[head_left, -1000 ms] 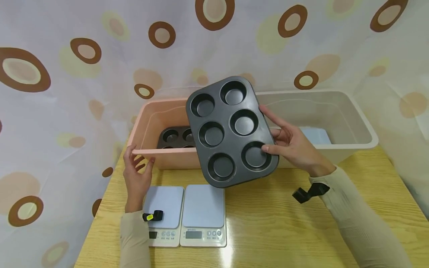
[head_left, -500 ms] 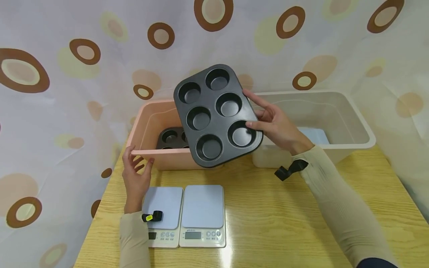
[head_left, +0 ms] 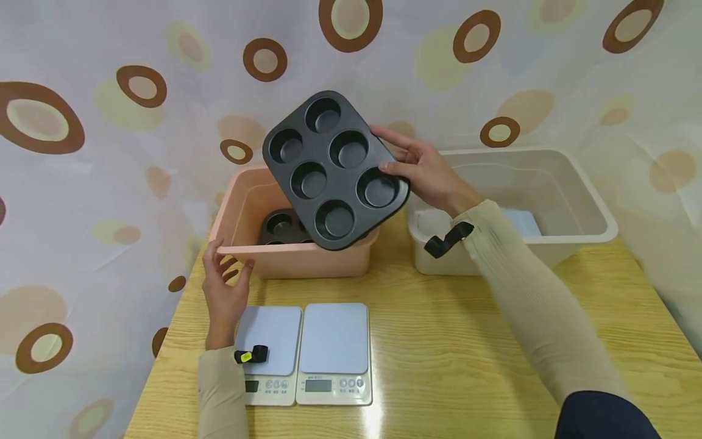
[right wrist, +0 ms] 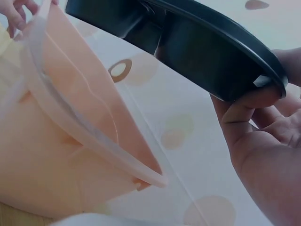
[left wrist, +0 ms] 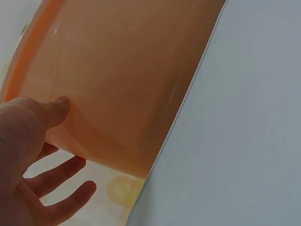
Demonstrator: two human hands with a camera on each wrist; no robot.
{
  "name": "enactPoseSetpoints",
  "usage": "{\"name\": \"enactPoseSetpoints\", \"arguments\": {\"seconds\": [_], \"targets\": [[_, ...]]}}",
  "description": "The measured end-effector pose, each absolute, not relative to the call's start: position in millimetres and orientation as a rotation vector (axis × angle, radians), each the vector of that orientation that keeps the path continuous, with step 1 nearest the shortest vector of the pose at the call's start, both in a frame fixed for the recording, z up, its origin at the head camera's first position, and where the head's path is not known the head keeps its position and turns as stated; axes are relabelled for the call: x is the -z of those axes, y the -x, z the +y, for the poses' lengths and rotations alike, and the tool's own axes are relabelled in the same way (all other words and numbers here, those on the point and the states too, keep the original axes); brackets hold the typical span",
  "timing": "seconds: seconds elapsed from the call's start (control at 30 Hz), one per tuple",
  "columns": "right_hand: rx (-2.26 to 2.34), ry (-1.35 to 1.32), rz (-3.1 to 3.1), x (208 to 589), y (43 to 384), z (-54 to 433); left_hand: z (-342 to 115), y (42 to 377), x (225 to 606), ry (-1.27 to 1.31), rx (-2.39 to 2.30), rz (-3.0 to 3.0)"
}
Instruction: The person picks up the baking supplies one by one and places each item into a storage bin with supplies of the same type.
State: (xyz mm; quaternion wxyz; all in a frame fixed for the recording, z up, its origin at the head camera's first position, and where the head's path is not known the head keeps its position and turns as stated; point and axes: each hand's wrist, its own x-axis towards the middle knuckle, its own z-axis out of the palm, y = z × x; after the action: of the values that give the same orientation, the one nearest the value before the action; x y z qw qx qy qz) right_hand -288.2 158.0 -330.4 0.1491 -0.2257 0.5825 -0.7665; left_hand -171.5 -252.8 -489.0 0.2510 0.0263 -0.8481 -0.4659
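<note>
A dark six-cup muffin tin (head_left: 329,171) hangs tilted above the pink bin (head_left: 307,261), cups facing up toward the head camera. My right hand (head_left: 428,171) grips it by its right edge, thumb on top near a cup and fingers beneath; the right wrist view shows the tin (right wrist: 188,52) side-on. My left hand (head_left: 226,292) holds the bin's front left corner, its thumb (left wrist: 56,112) against the outer wall. Inside the bin lies a second muffin tin (head_left: 278,225), mostly hidden by the held one and the bin's front wall.
Right of the pink bin stands a beige bin (head_left: 570,241) with a pale blue-white flat item (head_left: 523,222) inside. Two kitchen scales (head_left: 270,341) lie side by side in front of the pink bin on the wooden table (head_left: 466,366). A patterned curtain hangs behind.
My right hand has carried the muffin tin left and away from me, from between the bins to over the pink bin, turning it slightly. The left hand has stayed on the corner.
</note>
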Motion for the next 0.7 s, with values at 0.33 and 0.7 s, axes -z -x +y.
{"name": "enactPoseSetpoints", "arguments": {"seconds": [0.33, 0.7], "targets": [[2.08, 0.62, 1.793, 323, 312, 146, -253, 172, 489, -0.081, 1.241, -2.321], [2.043, 0.627, 1.888, 328, 328, 134, -252, 171, 491, -0.087, 1.256, -2.316]]}}
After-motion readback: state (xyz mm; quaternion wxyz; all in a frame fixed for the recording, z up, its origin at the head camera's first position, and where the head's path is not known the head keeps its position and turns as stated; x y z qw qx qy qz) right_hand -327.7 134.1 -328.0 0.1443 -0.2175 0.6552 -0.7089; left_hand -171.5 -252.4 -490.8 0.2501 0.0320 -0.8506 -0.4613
